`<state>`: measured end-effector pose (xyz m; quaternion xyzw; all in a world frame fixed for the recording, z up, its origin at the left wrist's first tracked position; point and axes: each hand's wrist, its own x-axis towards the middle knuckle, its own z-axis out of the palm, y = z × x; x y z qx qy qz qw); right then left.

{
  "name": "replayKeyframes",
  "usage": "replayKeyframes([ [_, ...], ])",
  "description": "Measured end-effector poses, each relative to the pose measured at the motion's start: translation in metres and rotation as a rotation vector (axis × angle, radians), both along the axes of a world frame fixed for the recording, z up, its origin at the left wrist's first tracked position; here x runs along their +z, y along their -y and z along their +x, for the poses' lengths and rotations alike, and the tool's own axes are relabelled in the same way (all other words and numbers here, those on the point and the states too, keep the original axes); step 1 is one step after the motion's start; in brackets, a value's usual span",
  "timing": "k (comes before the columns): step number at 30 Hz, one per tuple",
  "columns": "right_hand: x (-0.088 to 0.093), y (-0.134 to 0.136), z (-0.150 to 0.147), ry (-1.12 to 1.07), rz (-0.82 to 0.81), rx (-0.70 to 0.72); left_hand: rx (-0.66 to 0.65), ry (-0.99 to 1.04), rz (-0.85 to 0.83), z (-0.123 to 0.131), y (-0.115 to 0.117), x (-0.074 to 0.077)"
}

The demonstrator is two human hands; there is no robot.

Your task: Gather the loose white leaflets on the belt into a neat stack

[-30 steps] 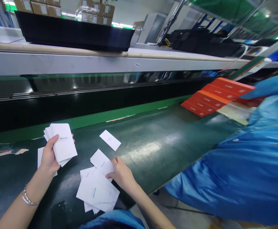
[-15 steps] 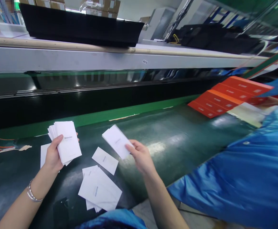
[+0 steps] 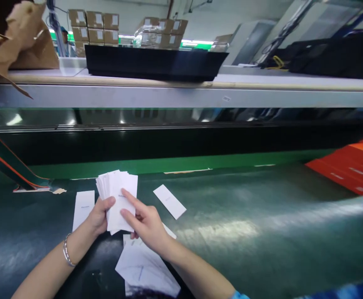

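While the left hand [image 3: 99, 215] and right hand [image 3: 147, 224] are together: both on the card stack [image 3: 119, 195], not apart.
Left hand: clamps the stack's lower left edge, thin bracelet [image 3: 65, 250] on the wrist.
Right hand: fingers [image 3: 128, 203] laid across the stack's face, pinching it from the right.
Card stack: white, fanned slightly, held just above the belt [image 3: 246, 207], left of its middle.
Loose cards: one white card [image 3: 83, 209] just left of the left hand; one [image 3: 169, 202] right of the stack, apart from it; a messy pile [image 3: 144, 265] under the right hand, at the bottom of the view.
Belt far right: orange boxes [image 3: 352, 166].
Behind belt: shelf [image 3: 200, 97] carrying a black tray [image 3: 152, 62]; black bags [image 3: 334, 56] to the right; cardboard boxes [image 3: 99, 25] beyond.
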<state>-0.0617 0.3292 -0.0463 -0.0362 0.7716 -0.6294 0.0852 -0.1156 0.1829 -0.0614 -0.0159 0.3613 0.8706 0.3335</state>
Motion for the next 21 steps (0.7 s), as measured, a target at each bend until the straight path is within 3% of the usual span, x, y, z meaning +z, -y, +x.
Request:
replayKeyframes([
  [5, -0.004, -0.005, -0.004, -0.299, 0.321, -0.009, -0.07, -0.011, 0.068, -0.003, 0.003, 0.0],
  [8, -0.001, -0.009, 0.001, -0.594, 0.597, -0.118, -0.101, 0.069, 0.082, -0.005, 0.002, -0.002],
  [11, -0.002, -0.023, 0.008, -0.764, 0.74, -0.246, -0.059, 0.149, 0.084, -0.006, 0.0, 0.001],
  [13, -0.01, -0.038, 0.012, -0.592, 0.836, -0.285, 0.051, 0.182, 0.062, -0.007, -0.002, 0.008],
  [17, -0.043, -0.058, 0.028, 0.081, 1.14, -0.184, 0.223, 0.194, 0.035, -0.011, -0.002, 0.021],
  [21, -0.071, -0.052, 0.052, 0.268, 1.226, -0.065, 0.264, 0.194, 0.032, -0.012, -0.002, 0.02],
])
